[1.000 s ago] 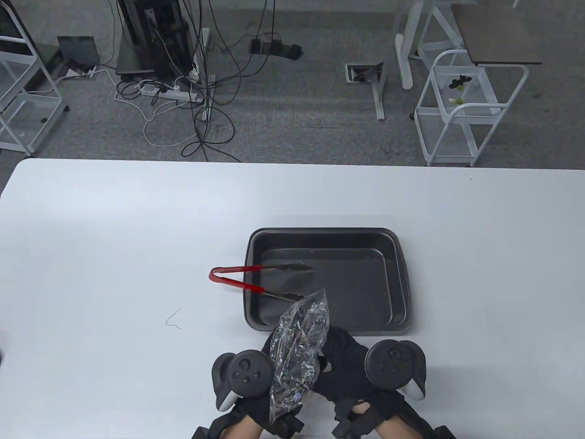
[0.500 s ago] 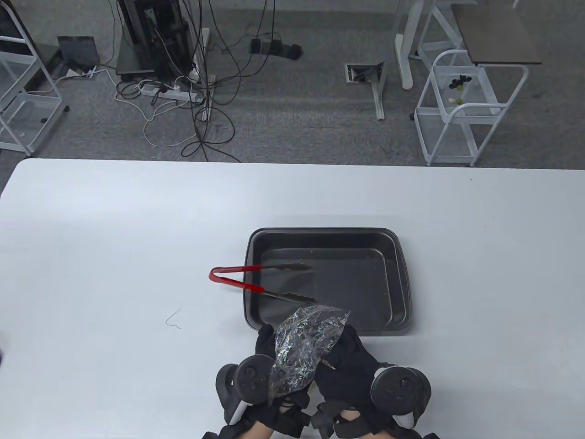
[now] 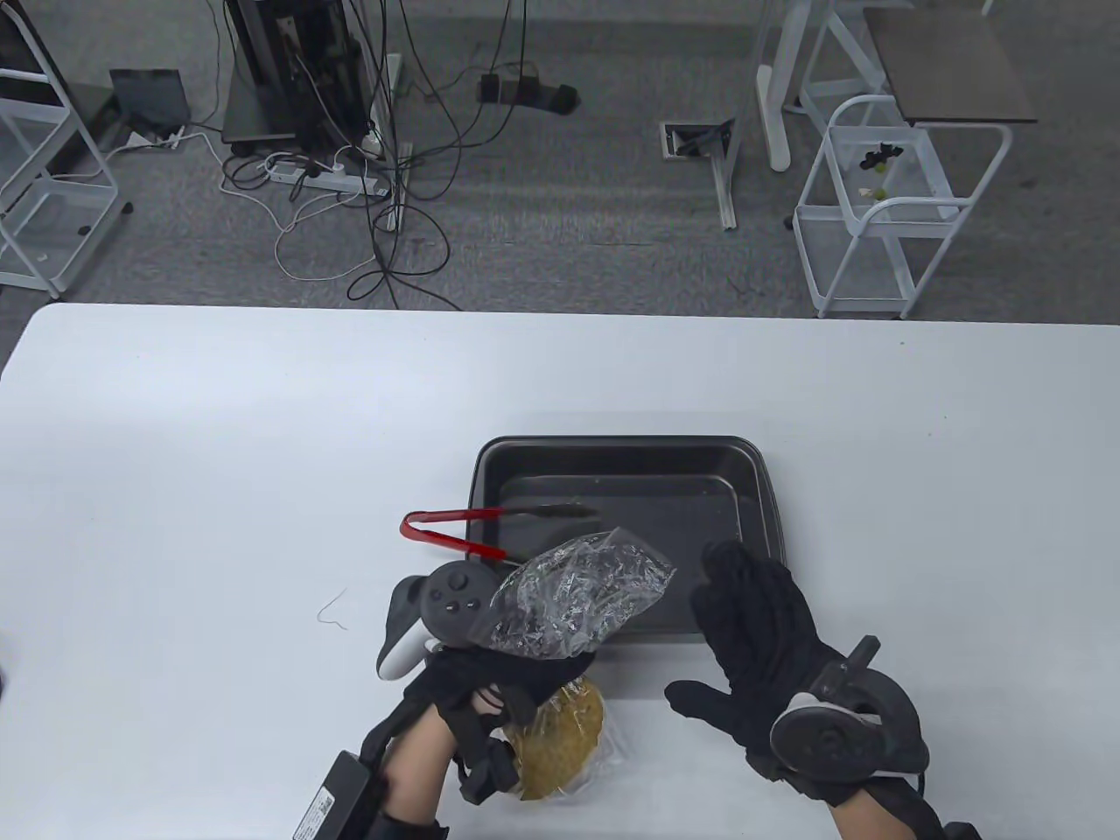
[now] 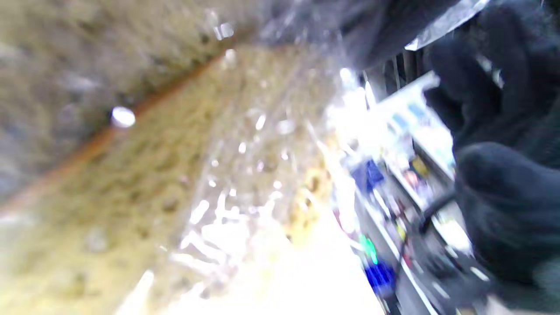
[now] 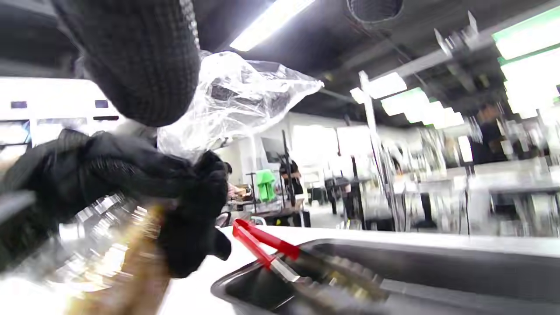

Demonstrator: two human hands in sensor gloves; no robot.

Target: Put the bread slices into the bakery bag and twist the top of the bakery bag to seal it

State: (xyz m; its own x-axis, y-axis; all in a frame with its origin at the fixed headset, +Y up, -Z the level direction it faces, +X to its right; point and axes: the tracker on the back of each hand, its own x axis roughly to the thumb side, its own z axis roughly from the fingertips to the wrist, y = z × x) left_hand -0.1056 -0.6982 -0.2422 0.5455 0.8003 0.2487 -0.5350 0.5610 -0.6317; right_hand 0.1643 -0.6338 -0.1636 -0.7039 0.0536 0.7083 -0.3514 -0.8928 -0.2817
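At the near table edge: the left hand [image 3: 490,678] grips the neck of the bakery bag [image 3: 577,595], fingers curled tight round the gathered plastic.
Bag: its crumpled top fans out above the fist, over the near rim of the baking tray [image 3: 761,490].
Bread slices [image 3: 560,726]: inside the bag below the fist, apparently resting on the table [image 3: 219,455]; the left wrist view is blurred.
Right hand [image 3: 757,639]: spread flat, fingers straight, holding nothing, beside the bag.
Tongs [image 3: 455,534]: red-handled, tips lying in the tray.
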